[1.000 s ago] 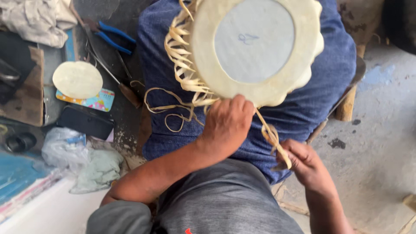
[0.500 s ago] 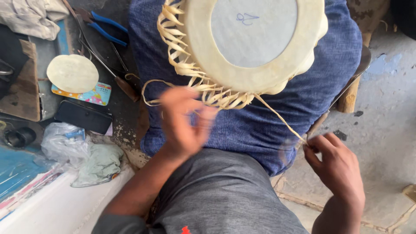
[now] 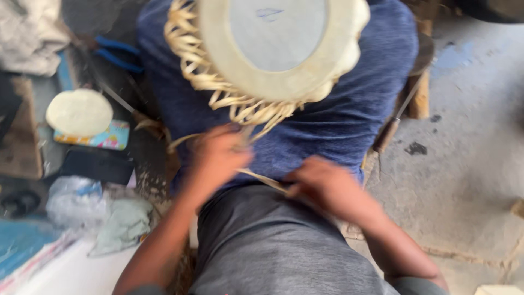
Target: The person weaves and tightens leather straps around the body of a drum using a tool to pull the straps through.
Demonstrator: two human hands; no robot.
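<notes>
A round cream woven basket base point(image 3: 275, 46) rests on my lap, over blue trousers, with loose pale cane strips point(image 3: 240, 106) hanging from its near-left rim. My left hand point(image 3: 215, 158) is blurred, just below those strips, fingers closed at a strip's upper part. My right hand point(image 3: 322, 186) lies lower at the middle and pinches the same thin cane strip point(image 3: 262, 180), which runs between both hands.
Left on the floor lie blue-handled pliers point(image 3: 117, 54), a round cream disc point(image 3: 79, 112) on a colourful card, a dark flat case point(image 3: 95, 164), a plastic bag point(image 3: 73, 199) and a green cloth point(image 3: 125, 221). A wooden-handled tool point(image 3: 390, 128) lies right, on the concrete floor.
My right hand has moved left from the floor side to my lap, drawing the strip in. My left hand rose slightly towards the basket's rim. The view shifted down.
</notes>
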